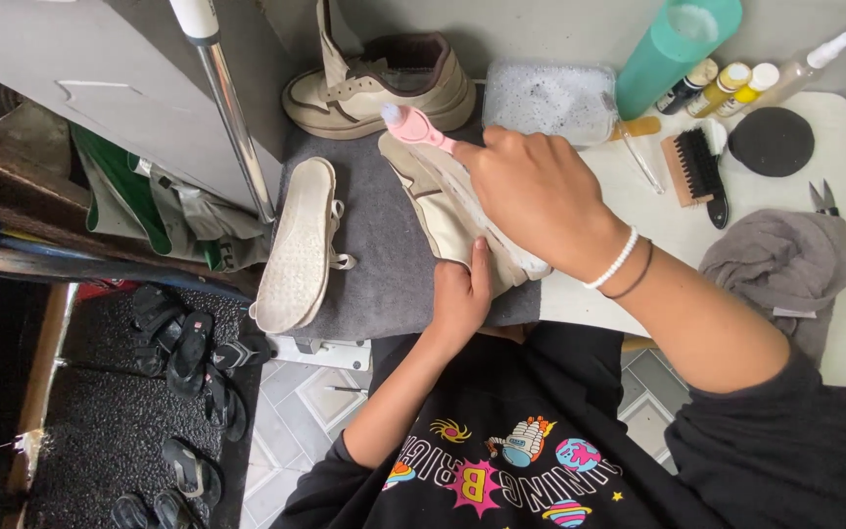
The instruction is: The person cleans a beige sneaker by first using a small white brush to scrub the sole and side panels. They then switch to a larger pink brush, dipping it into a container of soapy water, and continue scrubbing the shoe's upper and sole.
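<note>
Right grip (540, 191) clenched around pink brush (421, 127), brush head sticking out past the knuckles toward the far side. Left grip (459, 299) clamps near end of cream shoe (443, 201), thumb lying on top of it. Shoe sits directly under the right hand and between the two hands, on grey mat (384, 255) laid over the surface (658, 225). Brush head hovers at shoe's far end (contact not clear from this angle).

Around it:
- second shoe (379, 83) upright at far edge of mat
- third shoe (298, 245) lying with sole up, left of the held one
- black bristle brush (695, 168) right of the hands, well apart
- teal bottle (673, 49), small yellow-capped bottles (736, 88), grey cloth (780, 260) further right
</note>
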